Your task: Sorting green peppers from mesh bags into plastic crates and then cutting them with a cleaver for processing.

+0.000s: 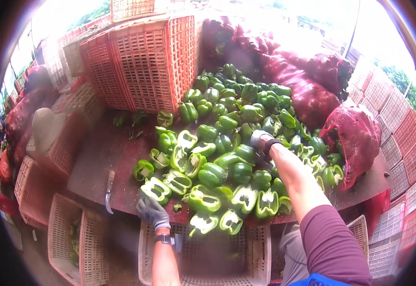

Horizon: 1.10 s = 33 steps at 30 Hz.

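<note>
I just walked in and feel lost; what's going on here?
A person is handling green bell peppers at a table. Their gloved left hand is at a cut half near the table's front edge; their gloved right hand is among the whole ones, its fingers hidden. A knife lies on the table to the left.

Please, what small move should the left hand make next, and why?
I would perhaps let the left hand draw the nearest cut pepper half over the front edge of the table into the pale crate: the fingers are right at that half, and the crate stands open below the edge.
</note>
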Available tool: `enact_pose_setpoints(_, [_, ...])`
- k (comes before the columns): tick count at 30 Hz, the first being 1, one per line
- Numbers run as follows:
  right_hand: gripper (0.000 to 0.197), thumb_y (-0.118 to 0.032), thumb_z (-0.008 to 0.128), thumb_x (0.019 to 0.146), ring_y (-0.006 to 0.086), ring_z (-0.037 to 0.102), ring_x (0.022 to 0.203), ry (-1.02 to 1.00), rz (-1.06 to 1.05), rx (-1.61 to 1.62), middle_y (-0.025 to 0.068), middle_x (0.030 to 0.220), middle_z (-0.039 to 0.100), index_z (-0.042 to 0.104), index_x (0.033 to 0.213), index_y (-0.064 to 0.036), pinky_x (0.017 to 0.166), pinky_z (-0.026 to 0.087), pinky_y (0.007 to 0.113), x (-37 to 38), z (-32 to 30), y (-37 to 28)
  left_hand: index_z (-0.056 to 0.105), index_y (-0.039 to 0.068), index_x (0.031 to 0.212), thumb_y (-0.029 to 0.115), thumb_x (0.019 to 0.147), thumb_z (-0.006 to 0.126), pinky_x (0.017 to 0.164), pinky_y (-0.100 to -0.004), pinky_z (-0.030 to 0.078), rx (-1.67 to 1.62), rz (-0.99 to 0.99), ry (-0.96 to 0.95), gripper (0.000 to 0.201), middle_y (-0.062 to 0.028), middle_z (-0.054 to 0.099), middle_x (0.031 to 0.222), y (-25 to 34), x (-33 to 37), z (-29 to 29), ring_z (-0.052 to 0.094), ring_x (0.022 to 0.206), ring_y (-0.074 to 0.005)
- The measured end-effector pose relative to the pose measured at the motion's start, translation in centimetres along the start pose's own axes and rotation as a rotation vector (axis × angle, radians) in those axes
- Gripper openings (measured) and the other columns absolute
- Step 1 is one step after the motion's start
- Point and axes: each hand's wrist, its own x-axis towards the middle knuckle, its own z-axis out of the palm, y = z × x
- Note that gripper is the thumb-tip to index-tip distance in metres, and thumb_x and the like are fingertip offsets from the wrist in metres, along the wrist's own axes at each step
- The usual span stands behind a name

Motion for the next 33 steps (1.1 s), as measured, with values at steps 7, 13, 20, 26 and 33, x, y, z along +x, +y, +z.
enact_pose_setpoints(7, [0.034,-0.015,0.055,0.092,0.0390,0.071,0.109,0.241,0.182,0.485,0.0263,0.116,0.072,0.072,0.116,0.0016,0.093,0.056,0.046,-5.0,0.3,-2.1,0.067,-0.002,0.105,0.035,0.107,0.040,0.097,-0.0548,0.044,0.029,-0.053,0.032,0.046,-0.0204,0.062,0.116,-1.4,-0.4,0.8,0.055,0.111,-0.0417])
enact_pose_setpoints(13, [0.026,-0.019,0.055,0.097,0.0424,0.070,0.098,0.551,0.169,0.609,0.0256,0.101,0.072,0.062,0.117,-0.0034,0.085,0.054,0.053,-12.6,-6.4,-0.9,0.066,-0.001,0.105,0.034,0.107,0.040,0.098,-0.0552,0.043,0.010,-0.058,0.031,0.044,-0.0209,0.061,0.117,-0.9,-0.6,1.2,0.054,0.113,-0.0417])
enact_pose_setpoints(20, [0.017,-0.011,0.058,0.095,0.0423,0.072,0.083,0.976,-0.157,0.561,0.0201,0.086,0.073,0.053,0.112,-0.0085,0.074,0.055,0.053,-7.2,-10.7,-6.7,0.066,-0.001,0.106,0.033,0.107,0.039,0.099,-0.0546,0.042,0.002,-0.051,0.059,0.043,-0.0202,0.062,0.118,-1.7,-0.3,1.4,0.054,0.114,-0.0411])
enact_pose_setpoints(26, [0.035,-0.028,0.058,0.096,0.0393,0.073,0.101,0.318,-0.035,0.287,0.0229,0.104,0.075,0.072,0.116,-0.0036,0.089,0.057,0.049,-4.6,-7.2,-5.1,0.066,-0.001,0.104,0.034,0.107,0.039,0.098,-0.0541,0.043,-0.004,-0.039,0.063,0.045,-0.0199,0.063,0.113,-0.9,-0.3,1.4,0.055,0.110,-0.0414])
enact_pose_setpoints(33, [0.017,-0.025,0.058,0.100,0.0441,0.069,0.083,0.863,-0.178,0.568,0.0223,0.086,0.070,0.059,0.111,-0.0113,0.071,0.053,0.055,-10.9,-7.6,-0.5,0.060,-0.005,0.119,0.038,0.104,0.048,0.103,-0.0544,0.040,-0.040,-0.091,-0.058,0.047,-0.0260,0.061,0.122,-1.5,-0.5,0.8,0.052,0.118,-0.0439])
